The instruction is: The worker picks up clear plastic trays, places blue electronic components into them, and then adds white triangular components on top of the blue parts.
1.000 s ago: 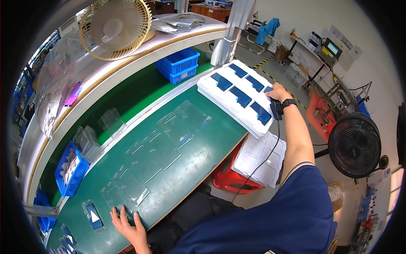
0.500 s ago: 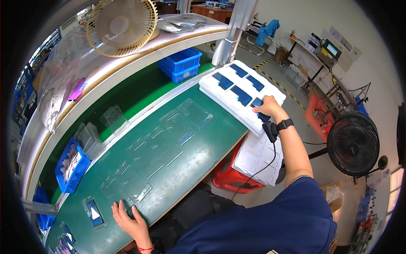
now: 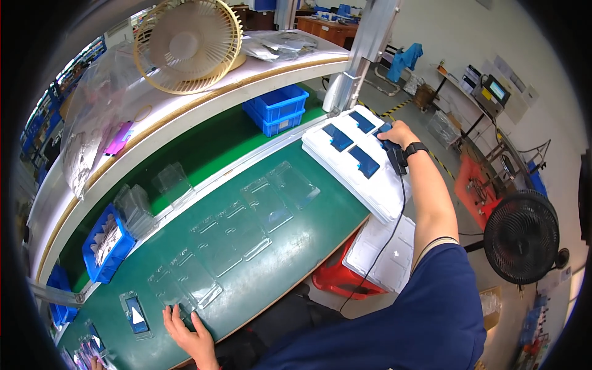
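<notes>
A wide fisheye view is given from head height above the near side of the green counter (image 3: pixel 308 231), faced downward and across it. The counter is seen from nearby (its straight edges are bowed by the lens), while the shelf (image 3: pixel 296 69) beyond it is also taken in.

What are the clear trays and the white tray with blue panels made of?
The clear trays look like thin, glossy plastic: the green table shows through and edges glint. The white tray seems plastic, maybe foam: its surface looks smooth, rather dull.
</notes>
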The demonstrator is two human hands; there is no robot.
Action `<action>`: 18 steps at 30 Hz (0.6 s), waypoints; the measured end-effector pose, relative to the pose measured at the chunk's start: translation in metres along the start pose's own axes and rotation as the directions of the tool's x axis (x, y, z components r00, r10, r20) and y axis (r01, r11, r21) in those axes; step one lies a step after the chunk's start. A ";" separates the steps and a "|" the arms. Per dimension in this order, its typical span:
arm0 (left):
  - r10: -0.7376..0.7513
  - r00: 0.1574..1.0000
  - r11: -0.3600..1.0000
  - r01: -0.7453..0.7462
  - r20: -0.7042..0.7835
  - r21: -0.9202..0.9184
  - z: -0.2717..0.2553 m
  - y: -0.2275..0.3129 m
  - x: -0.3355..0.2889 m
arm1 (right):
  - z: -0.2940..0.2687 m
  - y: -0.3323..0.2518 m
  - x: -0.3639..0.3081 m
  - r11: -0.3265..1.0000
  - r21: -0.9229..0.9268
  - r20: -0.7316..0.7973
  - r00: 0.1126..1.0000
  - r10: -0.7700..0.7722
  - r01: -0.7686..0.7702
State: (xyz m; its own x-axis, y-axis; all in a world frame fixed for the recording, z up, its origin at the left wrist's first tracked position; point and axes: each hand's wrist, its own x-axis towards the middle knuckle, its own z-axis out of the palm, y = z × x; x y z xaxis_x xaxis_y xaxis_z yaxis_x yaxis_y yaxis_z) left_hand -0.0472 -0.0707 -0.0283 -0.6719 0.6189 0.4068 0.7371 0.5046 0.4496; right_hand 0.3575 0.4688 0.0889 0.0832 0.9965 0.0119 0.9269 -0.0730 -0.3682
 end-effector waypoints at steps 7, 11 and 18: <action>-0.029 0.999 1.000 0.029 -0.025 0.003 0.001 0.005 0.000 | 0.000 -0.017 0.003 0.984 -0.179 0.157 0.988 0.004 0.024; -0.020 0.999 1.000 0.019 -0.032 -0.013 0.001 0.004 0.000 | 0.004 -0.025 -0.011 0.976 -0.219 -0.145 0.989 -0.019 -0.013; 0.014 0.999 1.000 -0.014 -0.029 0.012 0.001 0.004 0.000 | 0.029 -0.047 -0.061 0.951 -0.101 0.216 0.939 -0.267 0.293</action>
State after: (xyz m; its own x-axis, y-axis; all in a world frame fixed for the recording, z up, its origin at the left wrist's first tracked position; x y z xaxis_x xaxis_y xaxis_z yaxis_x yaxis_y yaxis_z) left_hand -0.0445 -0.0677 -0.0275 -0.6634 0.6080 0.4361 0.7469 0.5033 0.4346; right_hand 0.2982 0.4123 0.0782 -0.2485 0.9643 -0.0916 0.9424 0.2189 -0.2530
